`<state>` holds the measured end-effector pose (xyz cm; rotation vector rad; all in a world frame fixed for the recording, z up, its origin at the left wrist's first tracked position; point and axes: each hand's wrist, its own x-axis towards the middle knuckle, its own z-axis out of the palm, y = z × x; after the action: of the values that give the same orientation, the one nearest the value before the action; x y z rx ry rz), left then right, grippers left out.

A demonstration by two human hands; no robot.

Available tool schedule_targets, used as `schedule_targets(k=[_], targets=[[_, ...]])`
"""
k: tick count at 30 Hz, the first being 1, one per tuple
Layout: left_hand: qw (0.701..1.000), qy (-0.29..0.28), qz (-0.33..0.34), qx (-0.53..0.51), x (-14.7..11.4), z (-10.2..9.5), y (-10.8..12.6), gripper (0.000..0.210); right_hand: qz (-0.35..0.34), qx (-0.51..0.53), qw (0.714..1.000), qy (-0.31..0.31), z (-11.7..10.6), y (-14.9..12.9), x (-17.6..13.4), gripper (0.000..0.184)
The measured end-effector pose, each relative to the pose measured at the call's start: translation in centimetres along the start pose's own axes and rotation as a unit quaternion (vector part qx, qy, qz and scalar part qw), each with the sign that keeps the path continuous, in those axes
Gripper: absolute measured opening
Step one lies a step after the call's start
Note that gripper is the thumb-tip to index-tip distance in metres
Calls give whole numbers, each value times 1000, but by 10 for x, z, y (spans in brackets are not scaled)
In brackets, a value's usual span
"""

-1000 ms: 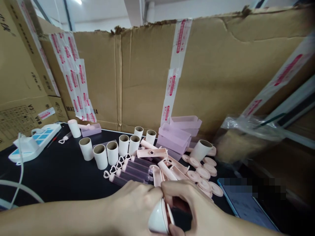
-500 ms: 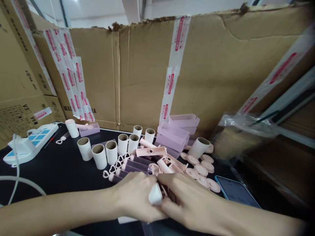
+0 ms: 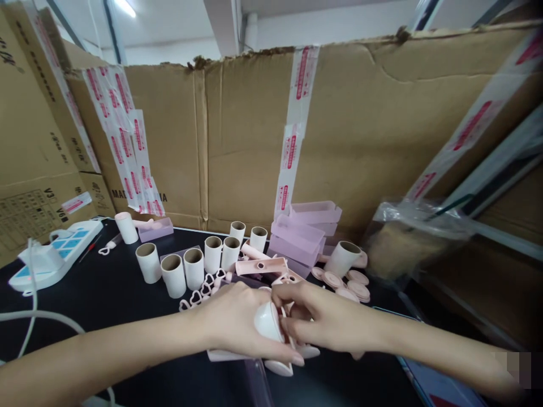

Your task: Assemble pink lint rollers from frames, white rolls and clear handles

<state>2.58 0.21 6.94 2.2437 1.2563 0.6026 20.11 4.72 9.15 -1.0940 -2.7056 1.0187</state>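
Change: both hands still on the white domed piece (image 3: pixel 266 321), but its face shows more fully now, and the right fingers sit looser and straighter. Likely still mid-handling, piece not released. It's held above the black table (image 3: pixel 106 294), toward the near side, well short of the far edge. Left hand (image 3: pixel 237 316) curls around the piece, thumb stretched out below. Right hand (image 3: pixel 326 319) half open, bent fingertips at the piece's rim; gripping or only touching, can't tell. Right forearm hides much of the phone (image 3: pixel 436 389), table's right side. Pale pieces (image 3: pixel 279 368) below the hands: half covered, unclear. Table's near edge out of frame.
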Motion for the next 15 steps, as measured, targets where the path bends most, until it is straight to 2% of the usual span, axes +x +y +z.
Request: schedule_targets(k=[2,6,11,15], targets=[[1000,4,4,-28,2,-8,1,39,-10,77,997,15,-2,5,3,7],[998,36,36,-27,8,-21,9,38,-78,218,971,53,-8,12,10,10],[997,59,26,41,15,-25,23,35,-83,258,961,54,-21,13,6,12],[983,105,45,141,16,-26,36,39,-85,265,955,106,-30,5,-6,10]])
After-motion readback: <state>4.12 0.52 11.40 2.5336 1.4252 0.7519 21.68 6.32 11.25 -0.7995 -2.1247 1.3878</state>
